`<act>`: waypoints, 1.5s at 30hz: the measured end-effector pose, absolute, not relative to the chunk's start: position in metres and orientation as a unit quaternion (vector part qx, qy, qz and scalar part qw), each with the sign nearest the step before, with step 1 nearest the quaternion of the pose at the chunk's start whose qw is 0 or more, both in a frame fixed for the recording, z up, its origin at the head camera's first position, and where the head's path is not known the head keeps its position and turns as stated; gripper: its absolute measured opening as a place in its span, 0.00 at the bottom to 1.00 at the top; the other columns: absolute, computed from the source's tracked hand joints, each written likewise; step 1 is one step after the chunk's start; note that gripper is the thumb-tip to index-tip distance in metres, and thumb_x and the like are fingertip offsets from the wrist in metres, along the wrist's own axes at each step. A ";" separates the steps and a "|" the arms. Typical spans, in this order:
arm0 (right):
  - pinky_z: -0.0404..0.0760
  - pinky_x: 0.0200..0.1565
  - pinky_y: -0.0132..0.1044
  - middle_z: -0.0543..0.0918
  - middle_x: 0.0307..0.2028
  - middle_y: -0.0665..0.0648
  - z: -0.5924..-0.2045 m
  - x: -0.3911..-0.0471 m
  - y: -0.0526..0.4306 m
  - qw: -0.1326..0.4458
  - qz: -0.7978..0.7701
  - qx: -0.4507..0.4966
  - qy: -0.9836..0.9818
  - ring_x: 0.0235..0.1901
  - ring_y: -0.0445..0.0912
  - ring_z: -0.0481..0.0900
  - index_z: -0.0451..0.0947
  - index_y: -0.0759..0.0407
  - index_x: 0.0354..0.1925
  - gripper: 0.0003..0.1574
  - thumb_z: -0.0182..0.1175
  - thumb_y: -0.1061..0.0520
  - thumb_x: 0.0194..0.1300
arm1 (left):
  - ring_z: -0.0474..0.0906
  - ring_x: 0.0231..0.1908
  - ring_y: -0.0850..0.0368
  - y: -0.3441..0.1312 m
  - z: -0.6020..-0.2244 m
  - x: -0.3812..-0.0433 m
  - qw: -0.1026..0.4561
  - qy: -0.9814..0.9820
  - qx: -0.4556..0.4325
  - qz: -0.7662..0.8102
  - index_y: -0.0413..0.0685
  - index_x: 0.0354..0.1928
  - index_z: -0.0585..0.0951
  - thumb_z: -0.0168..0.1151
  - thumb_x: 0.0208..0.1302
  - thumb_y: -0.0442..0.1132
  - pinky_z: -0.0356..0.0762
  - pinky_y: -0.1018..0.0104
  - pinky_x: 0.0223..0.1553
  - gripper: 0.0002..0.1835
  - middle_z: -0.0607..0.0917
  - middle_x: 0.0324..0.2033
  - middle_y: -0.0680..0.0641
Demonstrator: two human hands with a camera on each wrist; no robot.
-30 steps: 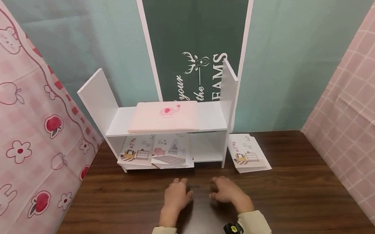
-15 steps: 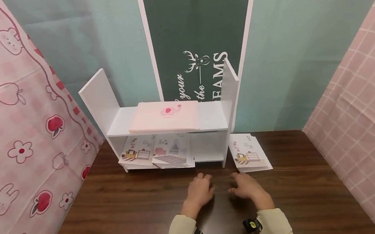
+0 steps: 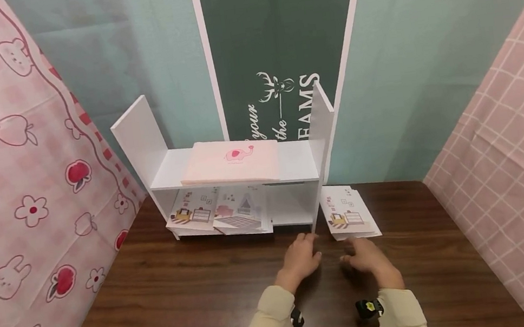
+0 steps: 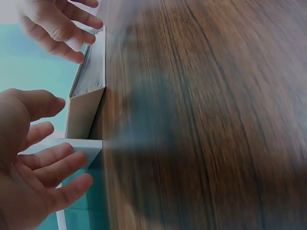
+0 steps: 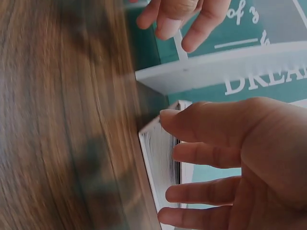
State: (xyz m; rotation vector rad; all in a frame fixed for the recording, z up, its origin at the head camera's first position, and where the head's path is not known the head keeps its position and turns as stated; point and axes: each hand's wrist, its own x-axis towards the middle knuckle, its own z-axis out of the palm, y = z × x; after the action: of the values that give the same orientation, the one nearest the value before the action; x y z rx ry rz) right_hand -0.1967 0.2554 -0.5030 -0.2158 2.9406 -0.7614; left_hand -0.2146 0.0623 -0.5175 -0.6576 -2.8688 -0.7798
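Note:
My left hand [image 3: 300,258] is above the table just in front of the white shelf's right side panel, its fingers loosely bent and holding nothing. To its right, my right hand [image 3: 366,255] hovers at the near edge of a small pile of books [image 3: 348,212] with a pale illustrated cover. In the right wrist view the thumb and spread fingers overlap the page edges of a thick book [image 5: 160,153], with nothing gripped. Both hands show in the left wrist view, my left hand [image 4: 38,163] with fingers apart and the book [image 4: 86,96] beyond.
The white shelf [image 3: 293,159] stands at the back of the dark wood table [image 3: 185,298]. A pink elephant-printed item [image 3: 227,162] lies on its upper board. Two illustrated books [image 3: 192,210] lie side by side below. Pink patterned cloths hang at both sides.
Both hands have moved to the right across the table, from in front of the shelf toward the pile of books. The books and shelf have stayed in place.

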 end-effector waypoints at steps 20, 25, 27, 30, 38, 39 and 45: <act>0.70 0.45 0.60 0.72 0.46 0.79 -0.514 -0.215 0.319 0.027 -0.255 0.103 0.961 0.47 0.71 0.69 0.66 0.79 0.51 0.30 0.55 0.56 0.59 | 0.78 0.42 0.50 0.100 -0.526 -0.230 0.000 -0.930 -0.194 -0.314 0.44 0.50 0.76 0.65 0.53 0.37 0.76 0.65 0.40 0.21 0.79 0.43 0.44; 0.68 0.47 0.60 0.73 0.44 0.79 -0.520 -0.227 0.325 -0.002 -0.283 0.126 0.951 0.46 0.71 0.69 0.67 0.81 0.48 0.28 0.53 0.56 0.58 | 0.78 0.42 0.48 0.100 -0.526 -0.236 -0.011 -0.921 -0.170 -0.351 0.41 0.49 0.76 0.66 0.52 0.35 0.76 0.64 0.41 0.20 0.80 0.42 0.42; 0.66 0.50 0.60 0.72 0.46 0.80 -0.522 -0.232 0.328 -0.007 -0.300 0.138 0.944 0.48 0.72 0.68 0.67 0.82 0.48 0.29 0.52 0.56 0.59 | 0.78 0.42 0.48 0.100 -0.526 -0.238 -0.013 -0.919 -0.155 -0.362 0.40 0.48 0.77 0.67 0.51 0.34 0.76 0.63 0.41 0.20 0.80 0.41 0.42; 0.66 0.51 0.60 0.71 0.47 0.79 -0.525 -0.238 0.331 -0.006 -0.346 0.177 0.921 0.49 0.71 0.67 0.67 0.82 0.49 0.30 0.51 0.54 0.59 | 0.78 0.41 0.50 0.101 -0.527 -0.241 -0.028 -0.907 -0.130 -0.399 0.40 0.48 0.77 0.67 0.51 0.35 0.76 0.64 0.40 0.20 0.82 0.39 0.43; 0.72 0.35 0.45 0.75 0.31 0.66 -0.524 -0.253 0.334 0.056 -0.415 0.232 0.878 0.34 0.56 0.70 0.75 0.78 0.39 0.29 0.55 0.48 0.59 | 0.78 0.38 0.52 0.109 -0.528 -0.245 -0.063 -0.863 -0.069 -0.497 0.38 0.50 0.76 0.70 0.49 0.35 0.75 0.64 0.41 0.24 0.83 0.34 0.43; 0.73 0.36 0.46 0.76 0.33 0.67 -0.524 -0.253 0.333 0.062 -0.412 0.231 0.879 0.35 0.56 0.71 0.75 0.79 0.41 0.30 0.55 0.49 0.59 | 0.78 0.39 0.52 0.110 -0.529 -0.245 -0.069 -0.857 -0.064 -0.507 0.38 0.50 0.76 0.70 0.49 0.35 0.75 0.64 0.42 0.24 0.83 0.35 0.44; 0.72 0.44 0.54 0.75 0.39 0.75 -0.523 -0.255 0.326 0.060 -0.385 0.239 0.889 0.38 0.62 0.70 0.70 0.84 0.45 0.34 0.54 0.50 0.57 | 0.78 0.43 0.50 0.117 -0.535 -0.245 -0.097 -0.822 -0.056 -0.559 0.37 0.53 0.74 0.69 0.50 0.35 0.74 0.64 0.43 0.27 0.83 0.38 0.44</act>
State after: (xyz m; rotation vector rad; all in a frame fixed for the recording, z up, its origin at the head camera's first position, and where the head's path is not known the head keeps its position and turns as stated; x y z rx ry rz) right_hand -0.2545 0.3263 -0.5227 0.7232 2.6926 -1.1666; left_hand -0.2448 0.1168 -0.5354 -0.1868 -2.7542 -1.8741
